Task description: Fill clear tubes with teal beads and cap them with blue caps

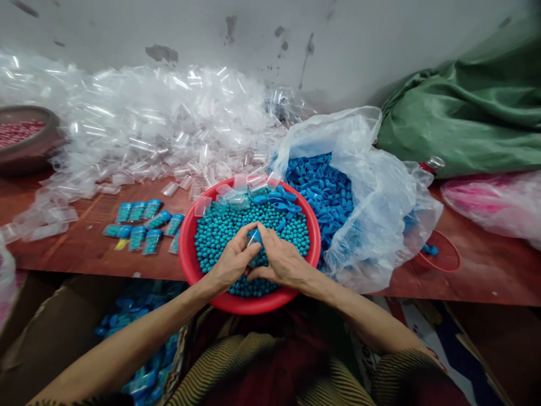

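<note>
Over a red basin (315,225) of teal beads (220,237), both my hands close around a small clear container with a blue cap (254,237). My left hand (234,256) grips it from the left, thumb and index finger against it. From the right, my right hand (283,256) has its fingertips on the blue top, and its thumb reaches low. My fingers cover part of the container. At the basin's far side, several empty clear containers (236,197) and blue caps (281,200) lie on the beads.
Left of the basin lie several filled containers (137,237). A heap of clear containers (160,124) lines the wall. Blue caps (321,186) fill a plastic bag (372,197) at right, near a small red basket (448,254). Below the table, an open carton (54,332) stands at left.
</note>
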Demonstrator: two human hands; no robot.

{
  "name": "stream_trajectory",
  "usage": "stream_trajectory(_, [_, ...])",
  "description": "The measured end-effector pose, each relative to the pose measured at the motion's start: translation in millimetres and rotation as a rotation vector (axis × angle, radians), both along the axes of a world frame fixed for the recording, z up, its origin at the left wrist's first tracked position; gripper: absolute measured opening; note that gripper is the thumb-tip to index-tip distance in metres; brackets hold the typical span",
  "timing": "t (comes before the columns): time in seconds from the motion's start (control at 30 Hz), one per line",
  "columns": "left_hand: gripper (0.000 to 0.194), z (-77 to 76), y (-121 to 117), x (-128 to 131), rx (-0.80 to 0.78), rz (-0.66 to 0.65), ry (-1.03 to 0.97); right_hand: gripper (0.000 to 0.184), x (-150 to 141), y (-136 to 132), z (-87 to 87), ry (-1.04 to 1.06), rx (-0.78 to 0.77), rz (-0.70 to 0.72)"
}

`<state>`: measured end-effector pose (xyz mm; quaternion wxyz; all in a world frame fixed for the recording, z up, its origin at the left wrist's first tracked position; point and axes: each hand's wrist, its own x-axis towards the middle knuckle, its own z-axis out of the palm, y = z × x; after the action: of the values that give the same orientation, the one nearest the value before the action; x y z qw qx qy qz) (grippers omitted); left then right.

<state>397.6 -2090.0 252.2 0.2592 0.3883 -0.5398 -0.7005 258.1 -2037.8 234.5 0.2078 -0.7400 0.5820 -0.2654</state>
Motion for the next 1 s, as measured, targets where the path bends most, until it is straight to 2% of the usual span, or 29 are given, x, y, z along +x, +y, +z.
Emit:
stream_trajectory(0.1, [0.045,1.2,0.7,-0.8,0.000,-0.007,0.010,0.085,5.1,1.6,0.2,-0.006,0.024,-0.078])
stream_trajectory(0.23, [0.036,2.5,5.5,-4.2,0.017,0.017,0.017,0.074,10.7,4.4,-1.1,-0.006,-0.054,-0.067])
stream_trajectory(0.4, [0.027,0.3,11.6,-11.5,-0.033,0.084,-0.010,0.073,14.9,6.5,-4.3,0.075,-0.057,-0.065])
stream_trajectory(0.53, [0.024,-2.2,9.5,-15.2,-0.069,0.122,-0.021,0.075,10.7,2.8,-0.7,-0.009,0.007,-0.053])
stream_trajectory(0.6, [0.029,-1.7,6.6,-14.4,-0.009,0.114,0.029,0.081,4.4,0.0,0.6,-0.122,0.055,-0.018])
stream_trajectory(0.73, [0.045,3.0,0.3,-6.3,0.245,-0.001,0.170,0.112,-10.5,-2.4,-2.6,-0.370,0.190,0.056])
stream_trajectory(0.8, [0.050,5.0,-2.2,-1.5,0.330,-0.041,0.204,0.118,-14.9,-1.4,-5.2,-0.445,0.273,0.071])
stream_trajectory(0.87, [0.053,5.5,-3.7,1.7,0.368,-0.041,0.216,0.120,-15.7,0.1,-6.7,-0.439,0.291,0.068])
stream_trajectory(1.0, [0.049,3.8,-2.1,1.8,0.376,-0.004,0.223,0.114,-10.6,1.4,-5.9,-0.270,0.163,0.025])
